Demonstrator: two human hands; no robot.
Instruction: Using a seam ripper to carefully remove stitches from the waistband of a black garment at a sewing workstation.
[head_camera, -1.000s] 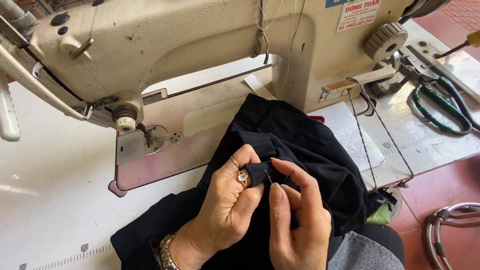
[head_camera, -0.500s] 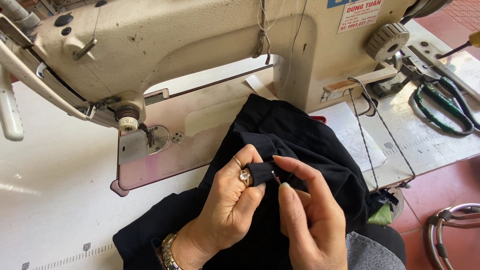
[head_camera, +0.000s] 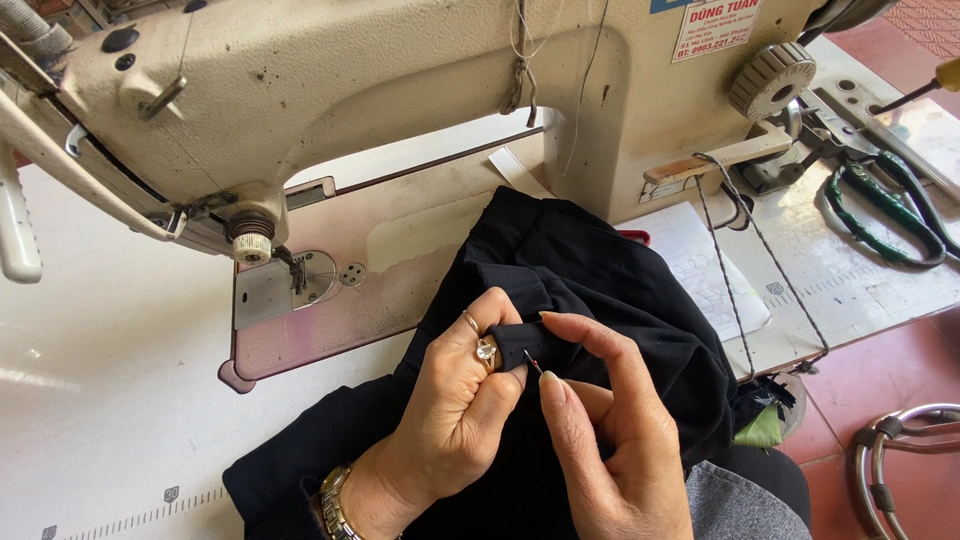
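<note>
I see the cream metal sewing machine (head_camera: 400, 90) over the white worktop (head_camera: 90, 420). My left hand (head_camera: 455, 420) pinches a fold of black fabric (head_camera: 600, 290); my right hand (head_camera: 610, 440) grips a thin pin (head_camera: 533, 363) against it.

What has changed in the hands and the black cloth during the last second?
Very little. The right hand shifted slightly on the fold of the black cloth and pinches a thin pin-like thing there. The left hand kept its grip on the fold. The sewing machine and the scissors stayed where they were.
</note>
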